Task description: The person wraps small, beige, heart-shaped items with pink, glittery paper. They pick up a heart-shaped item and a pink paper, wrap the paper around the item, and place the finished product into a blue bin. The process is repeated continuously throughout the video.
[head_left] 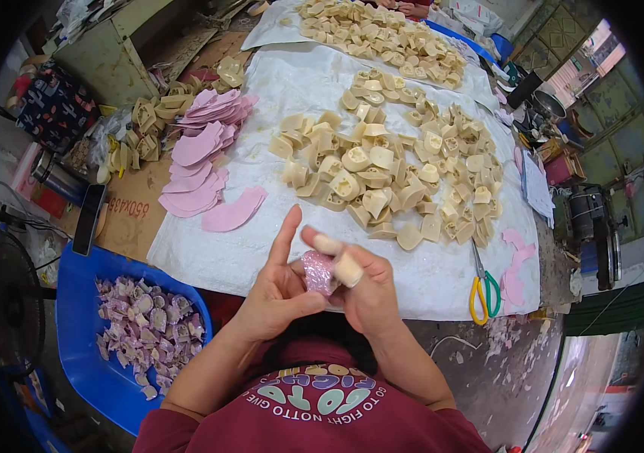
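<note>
Above the near edge of the table, a small shoe heel with a glittery pink covering is between my two hands. My left hand grips it with the thumb below, while its index finger points up and away. My right hand closes on the heel's right side, with pale coverings on the thumb and a fingertip. The heel's underside is hidden by my fingers. Beyond my hands lies a wide heap of bare beige heels. Curved pink cover pieces overlap in a row to the left, one lying apart.
Scissors with yellow and green handles lie at the table's near right, beside pink scraps. A blue tub at lower left holds many covered heels. A phone leans by its rim. A fan stands far left.
</note>
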A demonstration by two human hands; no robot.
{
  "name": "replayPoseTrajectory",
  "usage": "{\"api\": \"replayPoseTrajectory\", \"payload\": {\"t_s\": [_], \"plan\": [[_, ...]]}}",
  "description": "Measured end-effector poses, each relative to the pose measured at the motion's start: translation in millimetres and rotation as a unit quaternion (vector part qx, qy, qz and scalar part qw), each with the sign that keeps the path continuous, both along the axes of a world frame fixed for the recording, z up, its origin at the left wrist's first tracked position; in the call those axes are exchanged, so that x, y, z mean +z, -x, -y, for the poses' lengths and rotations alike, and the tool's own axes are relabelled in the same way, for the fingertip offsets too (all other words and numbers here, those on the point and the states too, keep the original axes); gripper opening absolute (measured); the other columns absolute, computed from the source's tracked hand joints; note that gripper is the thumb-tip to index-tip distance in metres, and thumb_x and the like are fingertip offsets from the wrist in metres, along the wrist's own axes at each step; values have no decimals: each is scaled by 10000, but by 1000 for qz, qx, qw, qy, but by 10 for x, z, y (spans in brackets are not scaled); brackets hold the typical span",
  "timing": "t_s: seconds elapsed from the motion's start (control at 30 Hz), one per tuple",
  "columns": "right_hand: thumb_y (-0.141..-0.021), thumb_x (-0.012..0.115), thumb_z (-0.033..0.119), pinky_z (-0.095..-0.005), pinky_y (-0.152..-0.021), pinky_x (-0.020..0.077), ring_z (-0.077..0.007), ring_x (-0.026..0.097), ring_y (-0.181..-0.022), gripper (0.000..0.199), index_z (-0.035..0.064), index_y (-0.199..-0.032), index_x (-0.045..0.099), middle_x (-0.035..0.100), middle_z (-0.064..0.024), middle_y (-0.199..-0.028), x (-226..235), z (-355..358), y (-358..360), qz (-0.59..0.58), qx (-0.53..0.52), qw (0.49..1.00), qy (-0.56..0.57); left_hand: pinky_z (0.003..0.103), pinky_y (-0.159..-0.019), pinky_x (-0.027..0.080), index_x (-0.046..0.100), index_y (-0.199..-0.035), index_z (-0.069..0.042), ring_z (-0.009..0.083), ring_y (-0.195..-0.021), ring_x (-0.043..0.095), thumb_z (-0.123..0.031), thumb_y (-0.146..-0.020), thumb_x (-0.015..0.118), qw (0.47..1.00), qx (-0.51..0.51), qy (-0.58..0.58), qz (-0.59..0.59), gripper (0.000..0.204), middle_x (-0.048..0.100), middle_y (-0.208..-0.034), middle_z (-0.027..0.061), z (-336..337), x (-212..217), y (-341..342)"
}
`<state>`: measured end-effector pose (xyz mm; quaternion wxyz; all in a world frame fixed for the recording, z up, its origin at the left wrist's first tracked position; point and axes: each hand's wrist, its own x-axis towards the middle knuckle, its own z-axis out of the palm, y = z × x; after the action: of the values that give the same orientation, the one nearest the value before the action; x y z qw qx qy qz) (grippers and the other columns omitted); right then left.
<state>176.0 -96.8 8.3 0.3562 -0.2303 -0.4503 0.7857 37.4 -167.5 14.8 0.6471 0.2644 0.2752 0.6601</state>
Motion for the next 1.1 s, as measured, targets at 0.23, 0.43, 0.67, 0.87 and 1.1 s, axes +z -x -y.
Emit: {"api": "replayPoseTrajectory", "payload": {"t_s": [0.23, 0.43, 0.67, 0.87, 1.1], "plan": [[-944, 596, 216, -313, -692, 575, -170, 665, -896, 279, -6, -1104, 655, 684, -87, -1019, -39, -190, -153, 89, 5, 994, 71, 400, -870, 466, 274, -1468, -53, 326, -999, 573, 51, -674, 711, 708, 91, -272, -645, 912, 570, -1120, 171, -147, 76, 245], [-913, 627, 151, -321, -692, 586, -155, 666, -825, 221, -30, -1026, 682, 691, -103, -950, 69, -236, -249, 139, 65, 986, 59, 408, -762, 459, 499, -1283, -40, 323, -881, 559, -36, -637, 753, 682, 11, -209, -700, 694, 566, -956, 141, -117, 152, 393], [-896, 629, 89, -263, -711, 528, -114, 635, -802, 205, -45, -1043, 679, 690, -77, -930, 131, -223, -213, 216, 14, 971, -105, 370, -679, 469, 577, -1085, -34, 283, -789, 577, -64, -620, 753, 682, 57, -179, -707, 499, 547, -854, 113, -156, 233, 325], [-901, 616, 88, -236, -698, 490, -79, 601, -784, 213, -40, -1059, 678, 684, -44, -903, 131, -173, -170, 195, -38, 967, -160, 345, -577, 465, 580, -1040, -29, 244, -656, 583, -79, -617, 764, 693, 110, -176, -691, 464, 544, -763, 94, -171, 192, 262], [-912, 596, 82, -239, -720, 492, -88, 612, -814, 209, -38, -1065, 674, 686, -46, -936, 166, -254, -155, 149, -17, 982, -113, 278, -443, 425, 556, -946, -33, 159, -467, 557, -128, -633, 792, 739, 148, -104, -649, 403, 565, -593, 61, -182, 129, 140]]}}
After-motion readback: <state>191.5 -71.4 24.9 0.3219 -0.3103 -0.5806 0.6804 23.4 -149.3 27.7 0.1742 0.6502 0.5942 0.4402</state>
